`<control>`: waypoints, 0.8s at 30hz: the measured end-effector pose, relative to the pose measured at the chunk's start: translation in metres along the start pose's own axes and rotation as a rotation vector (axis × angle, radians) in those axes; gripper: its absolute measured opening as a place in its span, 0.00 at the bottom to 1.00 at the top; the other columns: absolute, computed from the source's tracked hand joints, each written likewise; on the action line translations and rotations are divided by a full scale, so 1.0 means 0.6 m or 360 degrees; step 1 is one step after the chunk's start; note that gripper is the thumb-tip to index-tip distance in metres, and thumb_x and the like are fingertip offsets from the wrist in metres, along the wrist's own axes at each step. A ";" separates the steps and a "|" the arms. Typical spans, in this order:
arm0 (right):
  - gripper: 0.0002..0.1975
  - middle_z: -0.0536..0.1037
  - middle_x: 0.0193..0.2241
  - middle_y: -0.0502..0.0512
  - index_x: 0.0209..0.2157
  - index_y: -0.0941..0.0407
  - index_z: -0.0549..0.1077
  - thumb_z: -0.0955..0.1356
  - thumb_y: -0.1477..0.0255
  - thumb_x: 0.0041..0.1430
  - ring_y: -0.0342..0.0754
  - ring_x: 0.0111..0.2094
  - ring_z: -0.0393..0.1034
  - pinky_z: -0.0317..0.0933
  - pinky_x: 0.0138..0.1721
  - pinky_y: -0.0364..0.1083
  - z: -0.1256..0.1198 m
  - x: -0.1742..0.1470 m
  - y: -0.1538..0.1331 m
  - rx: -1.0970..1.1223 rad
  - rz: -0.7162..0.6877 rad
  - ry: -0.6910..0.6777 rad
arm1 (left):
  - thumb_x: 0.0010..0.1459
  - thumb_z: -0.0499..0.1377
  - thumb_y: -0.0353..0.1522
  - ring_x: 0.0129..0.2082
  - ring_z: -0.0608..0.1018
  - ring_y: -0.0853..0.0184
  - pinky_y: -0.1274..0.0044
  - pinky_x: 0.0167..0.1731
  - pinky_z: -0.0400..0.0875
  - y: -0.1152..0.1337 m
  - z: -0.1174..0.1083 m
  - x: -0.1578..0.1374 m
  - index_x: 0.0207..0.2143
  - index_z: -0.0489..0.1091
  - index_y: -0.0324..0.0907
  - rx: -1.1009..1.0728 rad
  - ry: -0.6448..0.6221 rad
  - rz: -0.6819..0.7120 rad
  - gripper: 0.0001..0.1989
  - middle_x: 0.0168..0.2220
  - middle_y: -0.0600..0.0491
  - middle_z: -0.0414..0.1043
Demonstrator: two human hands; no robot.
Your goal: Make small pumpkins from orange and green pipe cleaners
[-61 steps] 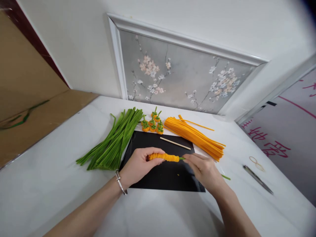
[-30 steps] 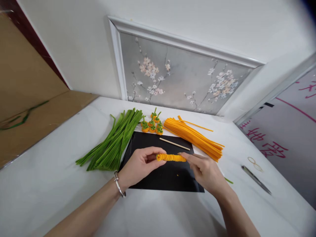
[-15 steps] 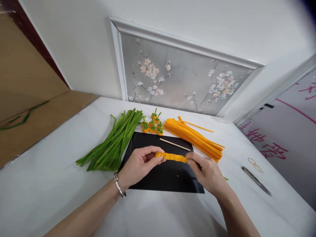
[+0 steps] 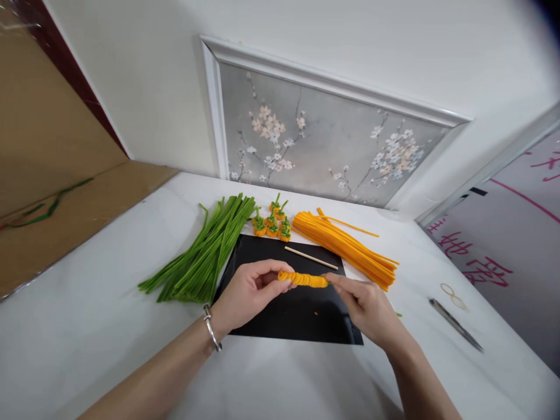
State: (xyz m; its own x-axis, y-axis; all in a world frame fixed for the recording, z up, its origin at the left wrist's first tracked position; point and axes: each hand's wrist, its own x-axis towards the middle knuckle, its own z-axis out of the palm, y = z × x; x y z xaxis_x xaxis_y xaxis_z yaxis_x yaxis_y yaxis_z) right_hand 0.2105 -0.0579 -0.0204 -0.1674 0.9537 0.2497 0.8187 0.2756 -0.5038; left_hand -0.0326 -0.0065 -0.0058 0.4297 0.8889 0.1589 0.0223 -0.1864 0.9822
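A coiled orange pipe cleaner (image 4: 308, 280) stretches between my two hands, above a black mat (image 4: 289, 318). My left hand (image 4: 254, 289) pinches its left end between thumb and fingers. At the other end, my right hand (image 4: 365, 300) grips the coil's tip with thumb and index finger; the exact grip there is partly hidden. Behind the hands, a thin wooden stick (image 4: 310, 257) lies on the mat. Several small orange pieces with green tops and stems (image 4: 272, 220) stand grouped past the mat's far edge.
A bundle of green pipe cleaners (image 4: 210, 251) lies to the left, a bundle of orange ones (image 4: 345, 248) to the right. Tweezers (image 4: 456, 325) and a pale looped band (image 4: 454, 296) rest at far right. Cardboard (image 4: 96, 204) borders the left; a framed floral panel (image 4: 324, 128) stands behind.
The coil looks slightly shorter, and my right fingers have moved a little left at its end. My left hand keeps its pinch. The whole view has shifted slightly.
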 end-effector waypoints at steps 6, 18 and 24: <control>0.13 0.79 0.27 0.50 0.42 0.52 0.74 0.59 0.67 0.65 0.46 0.23 0.72 0.62 0.25 0.43 0.008 0.004 -0.002 -0.0044 -0.0014 0.0012 | 0.51 0.63 0.29 0.31 0.79 0.69 0.80 0.35 0.75 0.007 0.001 0.001 0.36 0.77 0.40 -0.0070 -0.0075 -0.0061 0.08 0.33 0.53 0.78; 0.13 0.69 0.20 0.46 0.36 0.54 0.71 0.58 0.66 0.66 0.42 0.20 0.62 0.57 0.22 0.40 0.011 0.008 -0.024 0.0308 -0.0007 -0.0079 | 0.54 0.62 0.30 0.31 0.80 0.70 0.80 0.36 0.76 -0.009 0.001 -0.001 0.40 0.76 0.39 -0.0307 -0.0050 -0.0179 0.10 0.30 0.53 0.79; 0.07 0.74 0.25 0.48 0.41 0.53 0.69 0.62 0.70 0.63 0.44 0.25 0.68 0.63 0.28 0.42 0.006 0.011 -0.016 0.0269 0.0036 -0.0071 | 0.54 0.62 0.32 0.33 0.81 0.66 0.77 0.37 0.76 -0.012 -0.006 0.008 0.39 0.74 0.37 -0.0049 -0.0113 -0.0219 0.11 0.32 0.50 0.79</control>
State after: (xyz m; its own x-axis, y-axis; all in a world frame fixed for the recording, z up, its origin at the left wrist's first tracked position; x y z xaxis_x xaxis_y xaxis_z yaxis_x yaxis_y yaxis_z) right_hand 0.1996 -0.0540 -0.0168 -0.1774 0.9633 0.2014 0.7193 0.2666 -0.6415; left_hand -0.0341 0.0007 -0.0118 0.4874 0.8730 0.0164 0.0583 -0.0512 0.9970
